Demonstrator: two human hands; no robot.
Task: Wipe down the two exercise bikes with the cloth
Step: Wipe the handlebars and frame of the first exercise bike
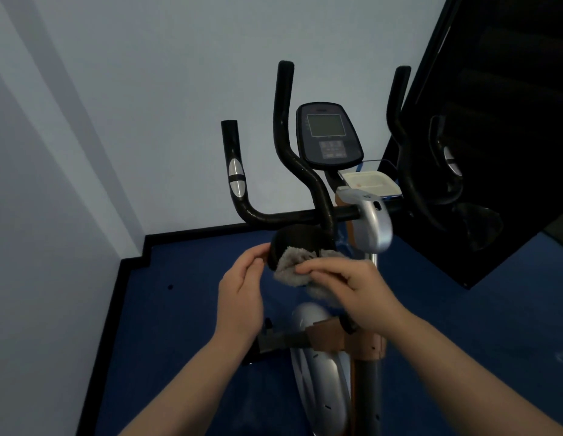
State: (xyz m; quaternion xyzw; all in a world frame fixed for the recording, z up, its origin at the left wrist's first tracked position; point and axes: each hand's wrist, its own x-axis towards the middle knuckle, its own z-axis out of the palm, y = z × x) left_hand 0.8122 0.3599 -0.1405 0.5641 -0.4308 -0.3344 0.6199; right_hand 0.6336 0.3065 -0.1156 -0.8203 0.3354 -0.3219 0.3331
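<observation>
Nearest the camera, two bare forearms reach up from the bottom edge over a blue floor [185,309]. The right hand [349,287] lies palm-down on a grey cloth [294,267], its fingers curled over the top and closed on it; the cloth bunches out to the left from under the fingertips and hangs a little below the hand. The left hand [242,294] is just beside it, fingers bent loosely and partly open, their tips touching the edge of a round black knob [292,242] that the cloth is pressed against. Below the hands sit the bike [321,372]'s silver flywheel cover and a brown frame bracket. Just beyond the knob, the black handlebar [274,217] runs crosswise, with one grip rising at the left bearing a silver sensor pad and taller curved grips behind. A silver housing [371,221] sits to the right of the knob. Farther up is the console [329,135], its screen dark. A white tray [371,182] rests just right of the console's base. Behind stand a pale wall [148,89] and, at right, a dark panel [494,121].
</observation>
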